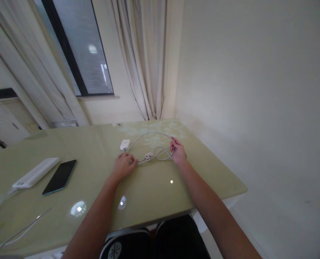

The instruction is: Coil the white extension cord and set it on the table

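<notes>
A thin white power cable arcs and loops over the tabletop between my two hands. Pinched in my right hand are its loops on the right. My left hand rests low on the table with its fingers curled around the cable's left part; the exact grip is partly hidden. Just beyond my left fingers sits a small white socket block, with a cable running from its near end. Between the hands lies a white plug with dark marks on its face, touching or close to the cable.
To the left, a white power strip lies beside a dark phone. Loose cables cross the near left corner of the glossy green table. A wall borders the right side; a curtain hangs behind.
</notes>
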Motion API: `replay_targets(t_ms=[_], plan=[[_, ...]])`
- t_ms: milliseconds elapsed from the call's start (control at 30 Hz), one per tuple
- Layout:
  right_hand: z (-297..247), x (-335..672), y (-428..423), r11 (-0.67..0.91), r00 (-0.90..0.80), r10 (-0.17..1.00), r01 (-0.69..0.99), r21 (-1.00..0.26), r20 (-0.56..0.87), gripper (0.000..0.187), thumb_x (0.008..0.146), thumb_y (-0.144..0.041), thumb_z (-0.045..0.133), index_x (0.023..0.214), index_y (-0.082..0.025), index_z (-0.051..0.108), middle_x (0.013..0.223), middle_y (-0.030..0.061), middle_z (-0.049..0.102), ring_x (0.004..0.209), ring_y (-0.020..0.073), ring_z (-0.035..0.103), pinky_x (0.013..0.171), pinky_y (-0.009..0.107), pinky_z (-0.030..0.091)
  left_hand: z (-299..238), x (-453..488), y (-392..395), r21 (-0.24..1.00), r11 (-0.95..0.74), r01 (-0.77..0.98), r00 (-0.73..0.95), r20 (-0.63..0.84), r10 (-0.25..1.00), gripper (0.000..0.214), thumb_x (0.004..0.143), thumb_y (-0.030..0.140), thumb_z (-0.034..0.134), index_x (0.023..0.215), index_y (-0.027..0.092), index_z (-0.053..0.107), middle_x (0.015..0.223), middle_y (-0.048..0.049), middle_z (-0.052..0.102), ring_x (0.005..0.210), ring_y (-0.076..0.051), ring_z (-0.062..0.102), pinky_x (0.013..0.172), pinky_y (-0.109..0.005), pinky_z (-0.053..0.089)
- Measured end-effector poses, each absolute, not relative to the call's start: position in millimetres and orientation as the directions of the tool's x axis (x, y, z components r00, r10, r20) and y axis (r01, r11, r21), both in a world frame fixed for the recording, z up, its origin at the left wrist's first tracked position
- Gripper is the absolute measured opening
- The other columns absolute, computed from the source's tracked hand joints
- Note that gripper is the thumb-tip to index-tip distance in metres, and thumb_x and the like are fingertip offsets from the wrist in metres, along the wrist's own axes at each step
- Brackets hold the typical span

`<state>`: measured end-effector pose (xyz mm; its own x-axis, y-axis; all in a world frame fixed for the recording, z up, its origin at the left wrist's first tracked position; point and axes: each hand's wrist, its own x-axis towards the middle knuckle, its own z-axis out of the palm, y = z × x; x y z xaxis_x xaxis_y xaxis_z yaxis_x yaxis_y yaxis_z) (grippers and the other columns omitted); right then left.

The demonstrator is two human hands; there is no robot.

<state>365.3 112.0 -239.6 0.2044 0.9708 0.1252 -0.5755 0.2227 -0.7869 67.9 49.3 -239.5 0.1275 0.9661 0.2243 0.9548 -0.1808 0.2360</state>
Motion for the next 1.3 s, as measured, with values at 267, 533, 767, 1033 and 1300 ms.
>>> replay_targets(t_ms=[267, 533, 767, 1033, 1300], plan=[[-240.6, 370.8, 113.4, 0.250, 0.218, 0.966, -0.647, -0.720, 0.139, 0.014, 0.078, -0.020, 0.068, 0.091, -0.021, 0.069, 0.058, -0.0067, 0.049, 0.051, 0.0085, 0.042, 0.048, 0.018, 0.035, -247.9, 75.0, 53.1, 0.384, -0.285, 0.878, 0.180, 0.286, 0.941, 0.015, 0.092, 0.031, 0.058, 0.091, 0.021, 0.069, 0.114, -0.0107, 0.067, 0.119, -0.032, 0.058, 0.106, -0.052, 0.043], [-239.4, 368.9, 112.8, 0.253, 0.166, 0.967, -0.615, -0.746, 0.191, 0.017, 0.079, -0.019, 0.068, 0.095, -0.022, 0.070, 0.059, -0.0061, 0.051, 0.052, 0.0095, 0.046, 0.049, 0.019, 0.038, -246.2, 67.6, 74.4, 0.886, -0.446, 0.131, -0.356, 0.461, 0.813, 0.041, 0.090, 0.061, 0.058, 0.091, 0.020, 0.061, 0.098, -0.0071, 0.065, 0.098, -0.022, 0.066, 0.096, -0.041, 0.055], [-236.7, 368.5, 111.8, 0.156, 0.152, 0.986, -0.643, -0.750, 0.075, 0.022, 0.075, -0.017, 0.069, 0.096, -0.023, 0.066, 0.068, -0.0040, 0.061, 0.055, 0.0091, 0.051, 0.050, 0.018, 0.039, -240.9, 64.0, 71.7, 0.831, -0.412, -0.375, -0.475, 0.209, 0.855, 0.049, 0.084, 0.069, 0.064, 0.085, 0.021, 0.051, 0.092, 0.0002, 0.062, 0.081, -0.015, 0.074, 0.094, -0.037, 0.058], [-233.4, 368.4, 105.1, 0.145, 0.126, 0.988, -0.621, -0.770, 0.084, 0.018, 0.072, -0.029, 0.067, 0.088, -0.023, 0.061, 0.052, -0.0106, 0.032, 0.043, 0.0075, 0.023, 0.041, 0.020, 0.019, -249.4, 75.9, 69.1, 0.879, -0.352, -0.322, -0.392, 0.214, 0.894, 0.046, 0.088, 0.065, 0.062, 0.090, 0.021, 0.051, 0.092, -0.0011, 0.065, 0.076, -0.016, 0.075, 0.083, -0.037, 0.063], [-232.6, 365.8, 104.8, 0.136, 0.157, 0.986, -0.567, -0.812, 0.055, 0.022, 0.071, -0.035, 0.067, 0.088, -0.021, 0.065, 0.052, -0.0111, 0.030, 0.042, 0.0063, 0.020, 0.038, 0.021, 0.016, -252.1, 81.1, 65.5, 0.961, -0.277, 0.004, -0.296, 0.266, 0.917, 0.054, 0.089, 0.072, 0.054, 0.099, 0.019, 0.056, 0.087, -0.0029, 0.066, 0.078, -0.018, 0.074, 0.072, -0.035, 0.063]])
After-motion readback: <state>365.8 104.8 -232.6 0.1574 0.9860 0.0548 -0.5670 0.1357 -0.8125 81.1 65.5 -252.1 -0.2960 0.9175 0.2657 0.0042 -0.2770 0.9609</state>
